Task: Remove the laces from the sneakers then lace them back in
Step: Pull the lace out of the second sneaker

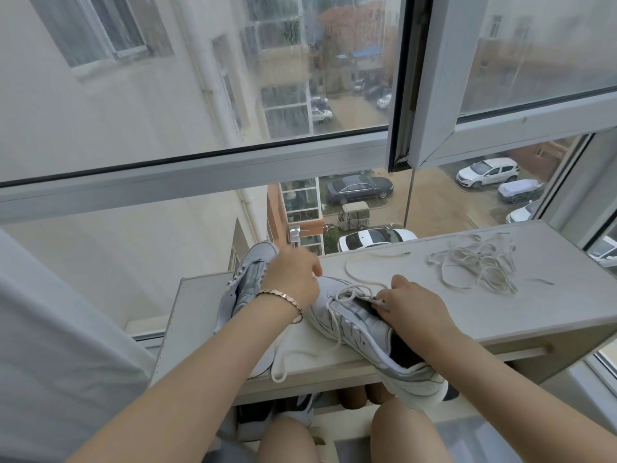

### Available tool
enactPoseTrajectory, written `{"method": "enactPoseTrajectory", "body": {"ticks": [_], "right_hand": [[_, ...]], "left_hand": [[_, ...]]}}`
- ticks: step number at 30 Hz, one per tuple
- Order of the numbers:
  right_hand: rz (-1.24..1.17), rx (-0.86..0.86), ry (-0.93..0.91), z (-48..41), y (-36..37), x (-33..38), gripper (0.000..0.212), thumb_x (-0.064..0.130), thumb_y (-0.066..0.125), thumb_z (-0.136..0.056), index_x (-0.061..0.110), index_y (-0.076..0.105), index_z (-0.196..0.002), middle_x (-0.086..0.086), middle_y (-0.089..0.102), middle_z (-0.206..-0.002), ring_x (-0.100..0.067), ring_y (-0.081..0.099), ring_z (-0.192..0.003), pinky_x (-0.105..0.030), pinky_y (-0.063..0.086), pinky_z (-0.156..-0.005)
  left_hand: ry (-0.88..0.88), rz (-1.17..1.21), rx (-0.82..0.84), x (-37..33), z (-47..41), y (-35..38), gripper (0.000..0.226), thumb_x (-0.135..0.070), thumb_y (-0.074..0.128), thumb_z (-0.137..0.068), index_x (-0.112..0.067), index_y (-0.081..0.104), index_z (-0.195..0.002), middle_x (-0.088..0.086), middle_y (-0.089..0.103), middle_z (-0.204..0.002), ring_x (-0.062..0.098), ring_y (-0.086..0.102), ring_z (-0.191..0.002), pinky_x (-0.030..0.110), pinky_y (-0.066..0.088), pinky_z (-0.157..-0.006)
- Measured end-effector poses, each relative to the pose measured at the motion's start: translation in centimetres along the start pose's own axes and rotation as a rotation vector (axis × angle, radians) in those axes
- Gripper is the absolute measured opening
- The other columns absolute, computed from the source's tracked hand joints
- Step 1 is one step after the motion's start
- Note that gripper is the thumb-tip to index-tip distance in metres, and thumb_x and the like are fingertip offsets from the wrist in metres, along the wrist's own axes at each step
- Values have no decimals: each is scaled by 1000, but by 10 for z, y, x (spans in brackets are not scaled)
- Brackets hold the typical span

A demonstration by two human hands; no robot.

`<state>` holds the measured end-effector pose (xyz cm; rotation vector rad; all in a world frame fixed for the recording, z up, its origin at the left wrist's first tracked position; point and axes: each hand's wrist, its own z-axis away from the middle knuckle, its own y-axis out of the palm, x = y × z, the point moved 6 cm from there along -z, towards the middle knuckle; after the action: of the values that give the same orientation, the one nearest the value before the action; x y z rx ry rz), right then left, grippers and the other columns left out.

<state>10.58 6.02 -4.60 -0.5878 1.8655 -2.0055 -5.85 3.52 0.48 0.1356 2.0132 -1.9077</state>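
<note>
The sneaker (354, 324) lay slantwise across the front of the table (500, 305), toe toward the window (200, 162) and heel hanging off the near edge above the person's knees, probably so the eyelet rows faced up within reach of both hands. The right hand (414, 305) gripped the upper at the eyelet edge, its fingers (384, 300) curled over the rim of the opening; I judged this steadied the shoe and kept the throat spread. The left hand (293, 279) sat over the toe end with fingers bent downward. It was seen from the back, so I could not tell whether they pinched the lace or only pressed on the toe. The lace (347, 294) crossed only the eyelets nearest the toe. One end trailed over the table toward the window and the other looped down past the front edge, both slack and clear of the hands. From that alone it was unclear whether it was coming out or going back in. A second sneaker (248, 275) stood just left, half hidden behind the left wrist and its bracelet (283, 299), so its lacing could not be read. Loose laces (477, 265) lay heaped well to the right, seemingly parked out of the way and too tangled to count. Dark shapes (253, 419) under the table were cut off and could not be named.
</note>
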Motion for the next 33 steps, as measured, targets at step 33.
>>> {"method": "enactPoseTrajectory", "body": {"ticks": [33], "right_hand": [[-40, -127, 26, 12, -13, -18, 25, 25, 41, -97, 17, 59, -114, -1, 32, -91, -25, 53, -87, -28, 33, -59]], "left_hand": [[-110, 572, -52, 15, 5, 13, 39, -7, 70, -59, -18, 33, -55, 0, 36, -57, 17, 34, -53, 23, 30, -52]]}}
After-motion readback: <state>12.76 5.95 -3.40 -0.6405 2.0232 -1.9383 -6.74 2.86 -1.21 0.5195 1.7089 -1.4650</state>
